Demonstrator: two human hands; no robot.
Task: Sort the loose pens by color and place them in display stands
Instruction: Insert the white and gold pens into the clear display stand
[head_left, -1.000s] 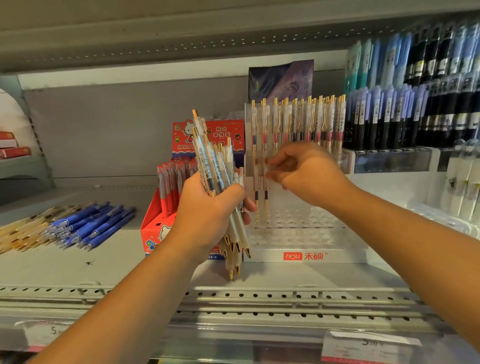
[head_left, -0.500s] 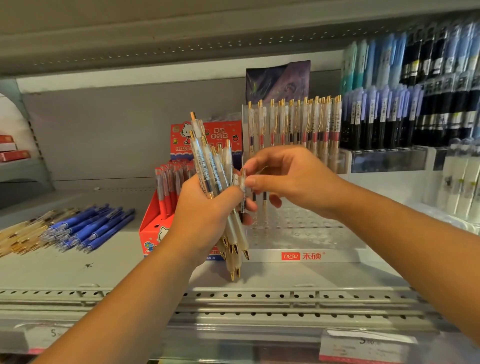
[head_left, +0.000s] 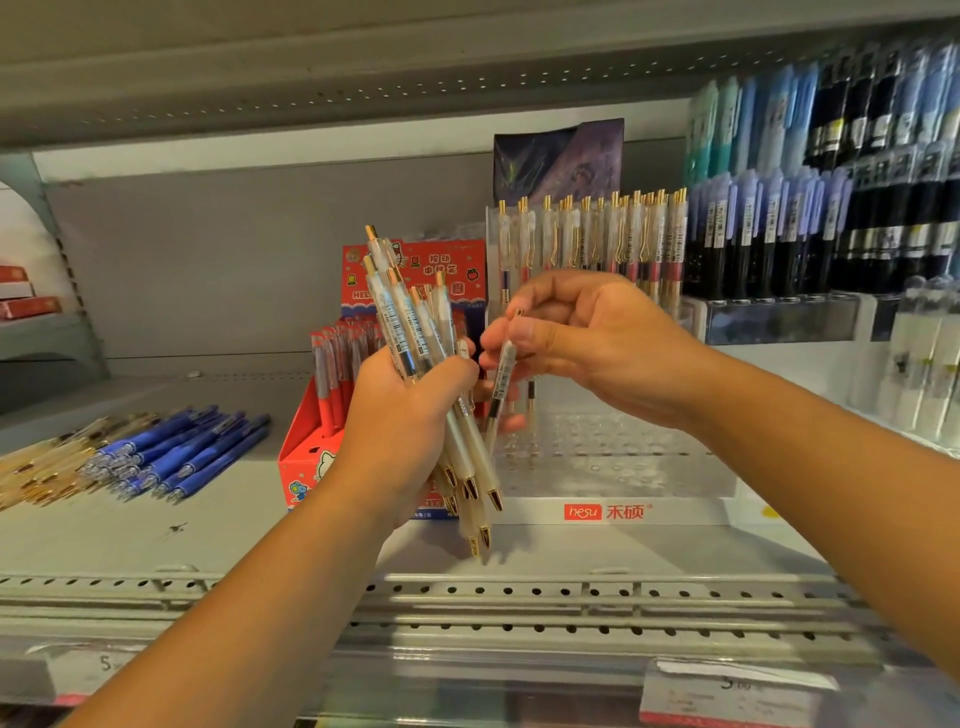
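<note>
Left hand (head_left: 410, 421) is wrapped around a fat bundle (head_left: 415, 332) of frosted clear pens, clickers up and gold tips pointing down past the bottom of the fist, so those fingers (head_left: 457, 374) are clamped tight on the whole bunch. Right hand (head_left: 597, 338) is just beside it, pinching a single pen (head_left: 501, 374) of the same kind between thumb and fingertips. That pen is nearly upright with a slight tilt, gold clicker up by the thumb and its lower end down near the left hand's knuckles; I can't tell if it's touching the bundle or not. Both hands are up off the shelf (head_left: 208, 519), right in front of the clear stand (head_left: 613, 457), the one with stepped rows of holes and a white "hesu" strip along the front. The stand's back row (head_left: 597, 228) is packed with matching gold-clip pens standing upright, some with red and some with dark blue showing inside. Left of the stand and touching it is a red cartoon box (head_left: 306, 457) holding red pens. Further left, blue pens (head_left: 176, 452) lie loose on the shelf, with a pile of amber pens (head_left: 41, 462) right next to them. To the right of the stand there's a rack of dark pens (head_left: 779, 234), a bit blurry.
</note>
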